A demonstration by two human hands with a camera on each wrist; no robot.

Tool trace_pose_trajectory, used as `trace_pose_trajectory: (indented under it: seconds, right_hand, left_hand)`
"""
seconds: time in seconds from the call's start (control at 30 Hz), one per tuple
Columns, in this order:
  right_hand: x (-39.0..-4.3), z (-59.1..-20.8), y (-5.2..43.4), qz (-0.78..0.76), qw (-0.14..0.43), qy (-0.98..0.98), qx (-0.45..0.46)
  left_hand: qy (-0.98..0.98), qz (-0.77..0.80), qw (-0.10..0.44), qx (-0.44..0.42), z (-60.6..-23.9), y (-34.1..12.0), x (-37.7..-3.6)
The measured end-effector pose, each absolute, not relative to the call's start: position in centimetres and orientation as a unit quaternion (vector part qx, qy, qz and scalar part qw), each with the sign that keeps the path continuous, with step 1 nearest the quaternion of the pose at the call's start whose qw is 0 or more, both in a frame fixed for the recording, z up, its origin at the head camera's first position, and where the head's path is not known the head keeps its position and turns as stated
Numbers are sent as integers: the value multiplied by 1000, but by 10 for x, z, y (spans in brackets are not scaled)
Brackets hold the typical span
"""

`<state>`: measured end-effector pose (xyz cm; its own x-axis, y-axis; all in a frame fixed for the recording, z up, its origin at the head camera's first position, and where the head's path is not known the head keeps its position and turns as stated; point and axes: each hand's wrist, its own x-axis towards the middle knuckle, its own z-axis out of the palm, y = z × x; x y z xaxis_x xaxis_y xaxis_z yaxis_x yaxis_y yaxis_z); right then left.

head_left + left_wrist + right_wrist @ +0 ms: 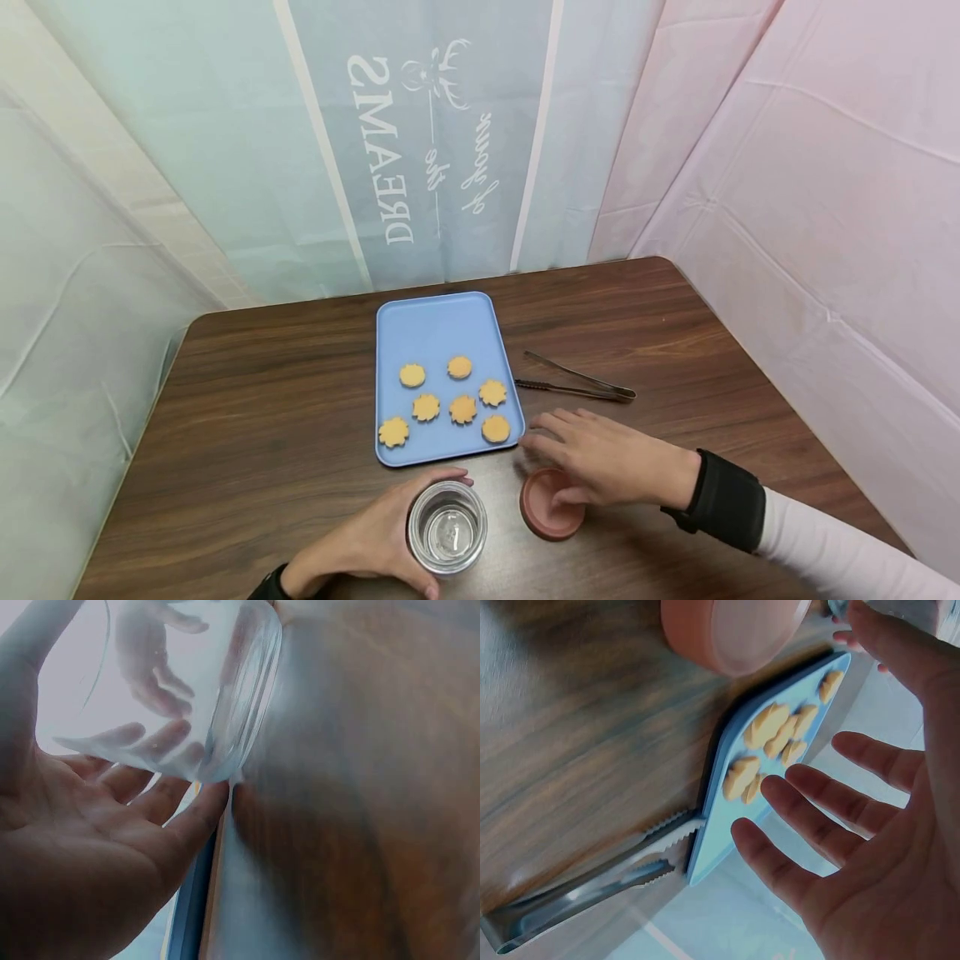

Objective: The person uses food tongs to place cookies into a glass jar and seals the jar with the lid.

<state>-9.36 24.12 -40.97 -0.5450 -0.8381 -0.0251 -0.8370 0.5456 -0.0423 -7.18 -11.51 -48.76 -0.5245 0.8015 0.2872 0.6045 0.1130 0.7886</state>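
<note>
A clear, empty glass jar (447,528) stands upright near the table's front edge. My left hand (360,542) curls round its left side, fingers over the far rim and thumb at the near side. In the left wrist view the fingertips (202,814) lie against the jar (165,682). My right hand (600,458) hovers with straight, spread fingers just over a terracotta lid (551,507) lying to the right of the jar. The right wrist view shows that hand (870,847) held open, the lid (735,630) beyond it.
A blue tray (435,325) with several round orange cookies (462,408) lies behind the jar. Metal tongs (577,383) rest on the dark wooden table (262,400) to the tray's right. Cloth walls enclose the table on three sides.
</note>
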Motion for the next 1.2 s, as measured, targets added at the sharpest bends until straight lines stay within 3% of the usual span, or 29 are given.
trace_pose_trajectory:
  seconds: [0.37,0.6,1.2]
  right_hand:
    - [-104,-405,252,-27,5,889,-457]
    - [-110,-400,260,-26,-19,894,-446]
    - [-125,-392,277,-33,-63,909,-410]
  left_hand:
    - [728,473,119,481,-474,-122,-74]
    - [698,515,167,469,-460,-130,-75]
    - [714,523,77,459,-432,-148,-90]
